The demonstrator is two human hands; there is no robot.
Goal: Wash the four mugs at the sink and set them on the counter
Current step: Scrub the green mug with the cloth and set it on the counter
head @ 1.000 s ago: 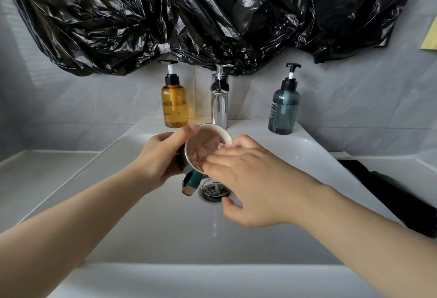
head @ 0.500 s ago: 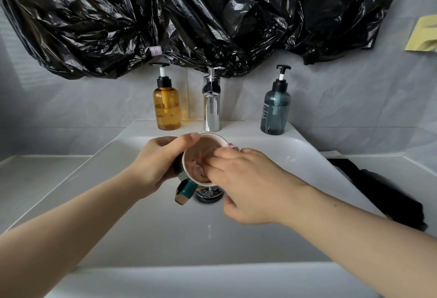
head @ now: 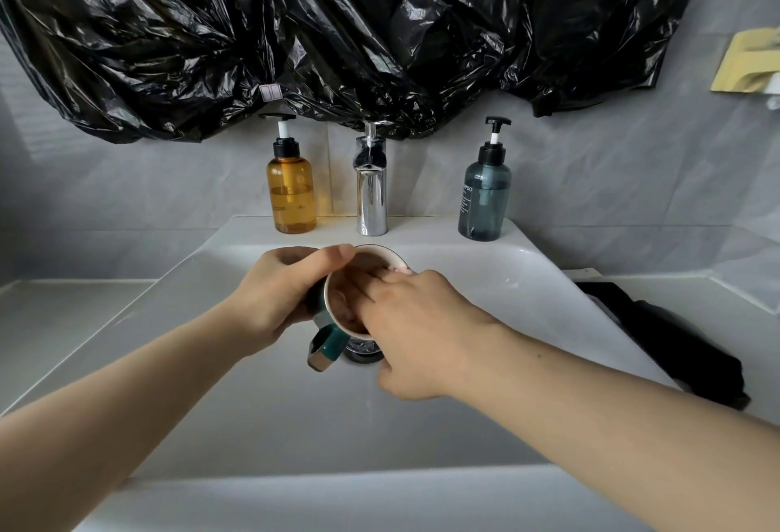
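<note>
My left hand (head: pixel 278 299) grips the mug (head: pixel 333 337), tilted with its handle down, above the drain (head: pixel 363 352) in the middle of the sink (head: pixel 261 413); my right hand (head: pixel 418 329) is open, with straight fingers inside the mug; bare basin lies wide toward the front edge; the tap (head: pixel 371 193) stands on the back edge.

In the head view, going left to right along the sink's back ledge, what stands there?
amber pump bottle → chrome tap → blue-grey pump bottle
</note>
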